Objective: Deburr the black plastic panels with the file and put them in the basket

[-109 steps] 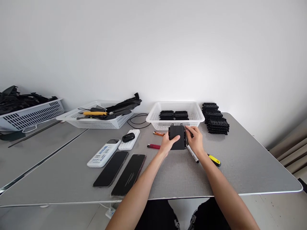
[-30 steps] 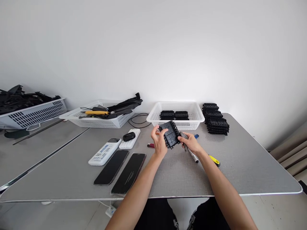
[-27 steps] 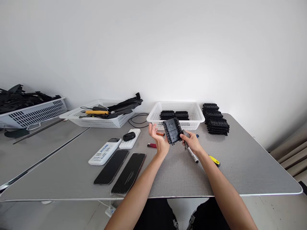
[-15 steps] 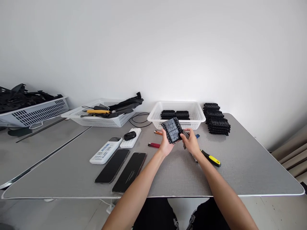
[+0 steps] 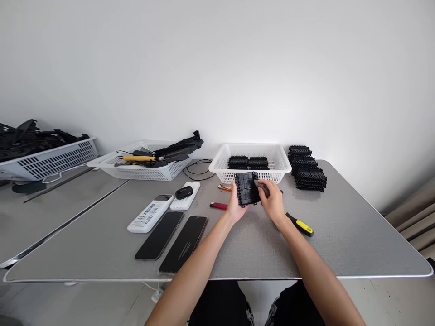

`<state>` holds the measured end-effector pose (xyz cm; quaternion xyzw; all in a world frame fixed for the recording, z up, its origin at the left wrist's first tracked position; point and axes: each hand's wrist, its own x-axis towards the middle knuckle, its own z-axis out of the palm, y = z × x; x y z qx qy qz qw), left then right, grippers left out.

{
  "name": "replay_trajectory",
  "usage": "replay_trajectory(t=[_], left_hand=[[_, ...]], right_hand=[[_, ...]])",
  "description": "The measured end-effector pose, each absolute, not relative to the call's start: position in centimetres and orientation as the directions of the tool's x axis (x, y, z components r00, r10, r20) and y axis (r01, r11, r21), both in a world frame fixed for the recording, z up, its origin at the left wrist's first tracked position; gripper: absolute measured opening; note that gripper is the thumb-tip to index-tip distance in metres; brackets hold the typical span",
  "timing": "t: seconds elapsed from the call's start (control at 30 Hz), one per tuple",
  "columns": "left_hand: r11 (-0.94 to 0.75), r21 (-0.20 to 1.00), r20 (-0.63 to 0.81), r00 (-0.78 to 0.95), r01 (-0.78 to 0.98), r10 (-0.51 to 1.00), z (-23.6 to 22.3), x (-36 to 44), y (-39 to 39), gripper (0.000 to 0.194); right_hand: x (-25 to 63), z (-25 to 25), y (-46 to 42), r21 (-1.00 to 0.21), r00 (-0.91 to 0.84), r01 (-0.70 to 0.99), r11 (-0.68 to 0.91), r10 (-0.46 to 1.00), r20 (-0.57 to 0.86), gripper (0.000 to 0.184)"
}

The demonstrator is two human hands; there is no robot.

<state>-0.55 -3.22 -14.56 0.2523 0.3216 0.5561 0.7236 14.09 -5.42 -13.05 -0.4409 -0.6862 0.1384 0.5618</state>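
My left hand (image 5: 235, 206) holds a black ribbed plastic tile (image 5: 246, 188) upright above the grey table (image 5: 340, 235), its grid face toward me. My right hand (image 5: 272, 203) grips a marker pen (image 5: 261, 184) whose tip rests against the tile's right side. Just behind stands a white basket (image 5: 279, 159) with two black tiles (image 5: 248, 162) lying in it. A stack of similar black tiles (image 5: 307, 174) sits to the basket's right.
A yellow-handled tool (image 5: 299, 224) lies right of my hands; a red lighter (image 5: 218, 206) and an orange one (image 5: 224, 187) lie left. Two dark phones (image 5: 170, 240), a white remote (image 5: 148, 213), a power bank (image 5: 185, 195) and more baskets (image 5: 136, 170) fill the left side.
The tile was lifted off the table and turned over from its smooth back to its grid face. My right hand brought the marker onto the tile.
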Motion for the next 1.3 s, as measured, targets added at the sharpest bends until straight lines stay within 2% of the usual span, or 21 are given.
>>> replay_trajectory(t=[0.17, 0.3, 0.47, 0.63, 0.77, 0.93, 1.3], left_hand=[[0.242, 0.764, -0.135, 0.219, -0.598, 0.966, -15.0, -0.1, -3.4, 0.064], [0.281, 0.786, -0.189, 0.219, -0.55, 0.957, -15.5, -0.1, -3.4, 0.061], [0.262, 0.802, -0.14, 0.258, -0.536, 0.956, -15.8, -0.1, -3.5, 0.061], [0.263, 0.814, -0.145, 0.258, -0.518, 0.955, -15.9, 0.0, -3.6, 0.061], [0.24, 0.813, -0.142, 0.219, -0.531, 0.965, -15.9, 0.2, -3.8, 0.059], [0.205, 0.794, -0.083, 0.232, -0.572, 0.969, -15.6, 0.4, -4.0, 0.059], [0.174, 0.806, -0.058, 0.217, -0.566, 0.975, -15.4, 0.4, -3.7, 0.065]], right_hand=[[13.3, -13.0, -6.0, -0.55, -0.198, 0.566, 0.614, 0.749, 0.632, 0.031], [13.1, -13.2, -6.1, -0.5, -0.259, 0.613, 0.612, 0.753, 0.604, 0.034], [13.3, -13.0, -6.2, -0.484, -0.303, 0.591, 0.645, 0.734, 0.608, 0.035], [13.2, -12.8, -6.1, -0.407, -0.341, 0.651, 0.641, 0.725, 0.598, 0.036], [12.9, -12.7, -6.2, -0.352, -0.325, 0.719, 0.599, 0.738, 0.592, 0.035], [12.4, -12.3, -6.6, -0.357, -0.265, 0.78, 0.514, 0.787, 0.557, 0.035], [12.5, -12.0, -6.9, -0.321, -0.127, 0.893, 0.316, 0.859, 0.495, 0.027]])
